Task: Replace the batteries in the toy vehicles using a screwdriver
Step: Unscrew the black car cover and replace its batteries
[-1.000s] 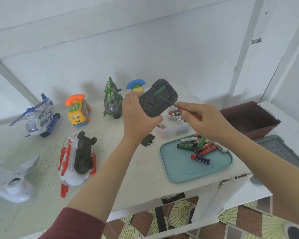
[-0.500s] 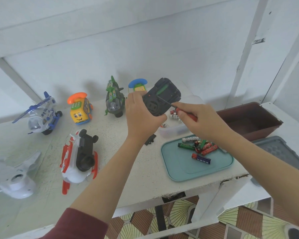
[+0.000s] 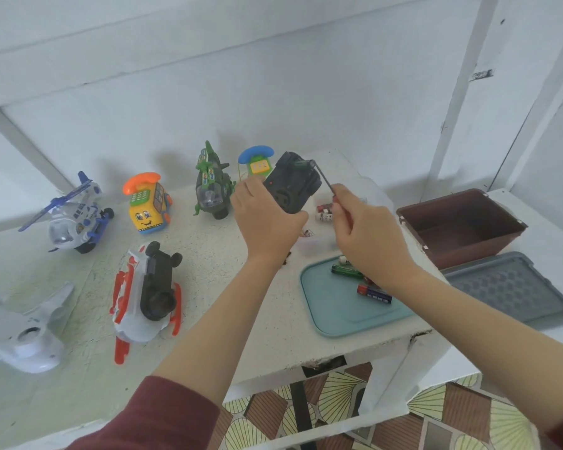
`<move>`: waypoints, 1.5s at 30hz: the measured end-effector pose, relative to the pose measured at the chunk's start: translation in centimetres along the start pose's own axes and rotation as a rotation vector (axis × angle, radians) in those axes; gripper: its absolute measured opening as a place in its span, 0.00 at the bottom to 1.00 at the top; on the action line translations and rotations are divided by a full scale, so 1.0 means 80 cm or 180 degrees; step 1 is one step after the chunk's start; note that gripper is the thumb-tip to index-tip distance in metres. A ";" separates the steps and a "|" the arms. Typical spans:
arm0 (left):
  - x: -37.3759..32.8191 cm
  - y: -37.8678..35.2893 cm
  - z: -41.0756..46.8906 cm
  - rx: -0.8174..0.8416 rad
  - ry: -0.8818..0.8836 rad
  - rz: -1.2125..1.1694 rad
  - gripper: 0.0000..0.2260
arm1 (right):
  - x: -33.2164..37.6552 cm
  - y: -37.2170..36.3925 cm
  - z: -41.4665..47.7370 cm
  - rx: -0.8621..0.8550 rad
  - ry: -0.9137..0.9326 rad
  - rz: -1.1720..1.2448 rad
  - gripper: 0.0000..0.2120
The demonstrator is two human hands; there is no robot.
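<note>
The left hand [image 3: 267,219] holds the black toy vehicle [image 3: 291,186] above the rear half of the table [image 3: 225,287], fingers and thumb curled round its lower end, with the underside turned toward the camera. The right hand [image 3: 368,235] pinches the red handle of the screwdriver [image 3: 325,180] between curled fingers and thumb. The thin shaft angles up and to the left, and its tip meets the upper edge of the vehicle at a green part. Whether the tip sits in a screw head cannot be told. Below the right wrist a teal tray [image 3: 332,316] lies near the front edge of the table and carries loose batteries [image 3: 374,293], some hidden by the forearm. Just behind the tray stands a clear plastic tub [image 3: 314,246] with more batteries inside. A small black part [image 3: 286,256] lies on the table beside the left wrist, mostly covered. Other toys on the table: a blue and white helicopter [image 3: 75,212], a yellow telephone car [image 3: 147,204], a green aircraft [image 3: 212,186], a second telephone toy with a blue handset [image 3: 255,160], a red and white vehicle [image 3: 147,293] lying belly up, and a white plane [image 3: 20,336] at the left edge. To the right of the table sit a brown bin [image 3: 462,225] and a grey tray [image 3: 507,287].
</note>
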State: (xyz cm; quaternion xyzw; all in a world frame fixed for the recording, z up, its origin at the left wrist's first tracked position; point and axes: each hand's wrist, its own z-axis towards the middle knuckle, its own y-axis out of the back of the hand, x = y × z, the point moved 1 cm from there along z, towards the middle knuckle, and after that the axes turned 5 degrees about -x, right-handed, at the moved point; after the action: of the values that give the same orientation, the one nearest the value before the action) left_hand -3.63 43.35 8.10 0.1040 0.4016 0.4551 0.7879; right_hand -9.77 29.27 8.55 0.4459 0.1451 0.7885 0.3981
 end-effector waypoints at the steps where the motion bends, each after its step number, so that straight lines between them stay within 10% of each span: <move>1: 0.002 0.002 0.000 0.0012 -0.0064 0.0040 0.31 | -0.004 0.004 0.000 0.0021 -0.0004 -0.0015 0.14; 17: 0.016 0.020 0.003 -0.0327 -0.1573 0.0704 0.30 | -0.025 0.017 -0.017 0.0472 -0.0620 0.0039 0.13; 32: 0.032 0.087 -0.036 -0.0166 0.0847 0.0426 0.30 | 0.025 -0.013 -0.058 0.1362 0.0033 0.0124 0.08; 45: 0.058 0.111 -0.118 -0.0049 0.1351 0.0412 0.29 | 0.061 -0.054 -0.089 0.1795 0.0221 -0.0989 0.13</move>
State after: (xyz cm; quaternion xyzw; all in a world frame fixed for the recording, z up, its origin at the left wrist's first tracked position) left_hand -14.90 50.20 4.08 0.0254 0.5474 0.5195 0.6555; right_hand -14.87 36.63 4.95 0.4840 0.4375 0.6618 0.3693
